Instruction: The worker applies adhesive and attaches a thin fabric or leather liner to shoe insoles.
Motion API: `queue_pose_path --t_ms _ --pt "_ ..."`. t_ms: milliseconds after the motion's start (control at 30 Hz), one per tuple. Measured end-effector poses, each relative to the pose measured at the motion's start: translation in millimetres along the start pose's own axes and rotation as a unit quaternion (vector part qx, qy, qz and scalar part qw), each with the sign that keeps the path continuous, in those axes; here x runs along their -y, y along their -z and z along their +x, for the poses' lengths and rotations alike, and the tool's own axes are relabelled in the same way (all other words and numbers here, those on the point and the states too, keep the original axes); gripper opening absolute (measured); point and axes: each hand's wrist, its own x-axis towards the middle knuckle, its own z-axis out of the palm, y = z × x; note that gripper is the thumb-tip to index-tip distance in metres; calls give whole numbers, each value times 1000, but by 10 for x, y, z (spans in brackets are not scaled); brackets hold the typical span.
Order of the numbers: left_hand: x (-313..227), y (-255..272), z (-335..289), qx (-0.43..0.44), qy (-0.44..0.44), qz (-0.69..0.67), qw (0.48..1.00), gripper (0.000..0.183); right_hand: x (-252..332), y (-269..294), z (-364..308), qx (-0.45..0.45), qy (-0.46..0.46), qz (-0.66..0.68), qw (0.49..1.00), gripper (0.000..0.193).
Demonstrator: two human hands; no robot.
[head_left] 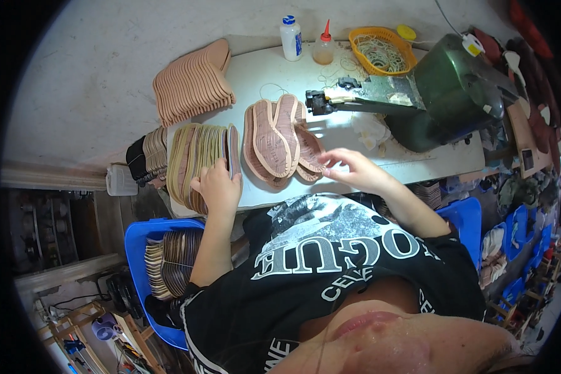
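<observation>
Pinkish-brown shoe insoles [273, 140] with pale stitched rims lie in an overlapping pile at the middle of the white table. My right hand [355, 169] is at the pile's right side, thumb and fingers apart, its fingertips at the rim of a lower insole [310, 149]. To the left, a row of insoles [196, 146] with yellowish and greenish edges stands on edge. My left hand [219, 187] grips at the near right end of this row, beside a slightly separate insole [234, 149]. Its fingertips are partly hidden among the insoles.
A green sewing machine [417, 106] reaches in from the right. Behind are another insole stack [193, 84], a white bottle [291, 38], a red-tipped bottle [323, 48] and an orange basket [383, 53] of thread. Blue bins [134, 249] flank me, the left one holding insoles.
</observation>
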Motion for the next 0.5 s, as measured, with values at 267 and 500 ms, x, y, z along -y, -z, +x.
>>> queue_pose_path --t_ms 267,500 --pt "-145 636 261 62 -29 -105 992 24 169 -4 -168 42 -4 63 997 38" --pt "-876 290 163 200 -141 -588 771 23 482 -94 161 -66 85 437 893 51"
